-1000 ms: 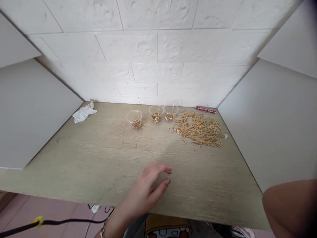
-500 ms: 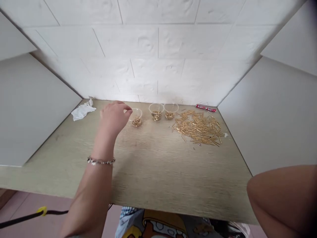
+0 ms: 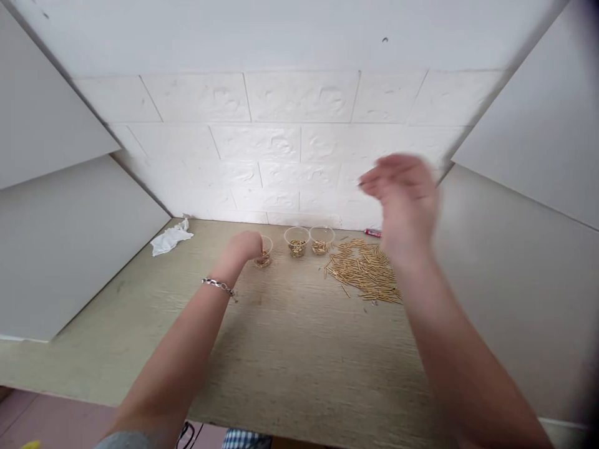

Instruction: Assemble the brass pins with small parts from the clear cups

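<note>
Head-cam view here. Right at the bottom edge there's a scrap of blue checked cloth (image 3: 246, 439), with a pinkish floor (image 3: 51, 424) off to the left below a pale wood-grain table (image 3: 299, 349). Both bare arms reach out over the table. The left hand (image 3: 244, 247), with a chain bracelet (image 3: 218, 286) on its wrist, is curled right at the leftmost clear plastic cup (image 3: 263, 252), covering part of the rim. Its fingers bend down toward the cup, but I can't tell if they've got hold of anything. The right hand (image 3: 402, 199) is up high above the gold pins (image 3: 367, 271), pretty blurry, its fingers loosely open with nothing visible in them. The middle cup (image 3: 296, 242) and the right cup (image 3: 321, 240) sit close together, and all 3 cups have small gold bits inside. The pins lie in a messy pile just right of the cups, partly behind the right forearm. Way back, a crumpled white tissue (image 3: 171, 239) and a red packet (image 3: 373, 233) sit by a white brick-textured wall (image 3: 299, 143).
</note>
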The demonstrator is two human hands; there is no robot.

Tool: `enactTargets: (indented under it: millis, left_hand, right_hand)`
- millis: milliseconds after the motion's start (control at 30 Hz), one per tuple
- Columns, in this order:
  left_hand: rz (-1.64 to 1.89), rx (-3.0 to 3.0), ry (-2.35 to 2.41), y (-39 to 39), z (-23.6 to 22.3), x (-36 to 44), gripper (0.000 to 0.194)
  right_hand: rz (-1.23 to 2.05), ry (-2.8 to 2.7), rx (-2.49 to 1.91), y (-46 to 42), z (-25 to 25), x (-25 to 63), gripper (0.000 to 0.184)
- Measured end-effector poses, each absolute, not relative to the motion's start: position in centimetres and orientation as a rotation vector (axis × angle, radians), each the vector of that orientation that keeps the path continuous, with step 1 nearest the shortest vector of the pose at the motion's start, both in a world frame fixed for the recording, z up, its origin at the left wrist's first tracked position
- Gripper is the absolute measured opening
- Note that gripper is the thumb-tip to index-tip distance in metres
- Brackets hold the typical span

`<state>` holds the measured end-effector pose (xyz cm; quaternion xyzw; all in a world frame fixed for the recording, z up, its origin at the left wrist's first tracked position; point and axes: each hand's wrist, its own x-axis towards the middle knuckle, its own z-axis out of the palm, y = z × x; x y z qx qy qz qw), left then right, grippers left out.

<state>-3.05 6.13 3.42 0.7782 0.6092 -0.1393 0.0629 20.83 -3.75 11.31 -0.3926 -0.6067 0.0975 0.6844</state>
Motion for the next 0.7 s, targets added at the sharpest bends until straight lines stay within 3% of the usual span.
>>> enactTargets:
  millis: [233, 433, 700]
  left_hand:
    - [-0.416, 2.408, 1.713, 6.4, 3.4, -3.4, 0.025]
    - [-0.258, 2.466, 1.678, 5.6, 3.9, -3.5, 0.027]
    - [-0.088, 2.533, 1.584, 5.8, 3.9, -3.8, 0.022]
  right_hand:
    - [0.046, -2.252, -1.517, 2.2, 3.8, 16.2, 0.021]
    - [-0.066, -2.45, -1.712, 4.5, 3.4, 14.2, 0.02]
    - [0.08, -2.601, -1.919, 7.5, 3.1, 12.5, 0.028]
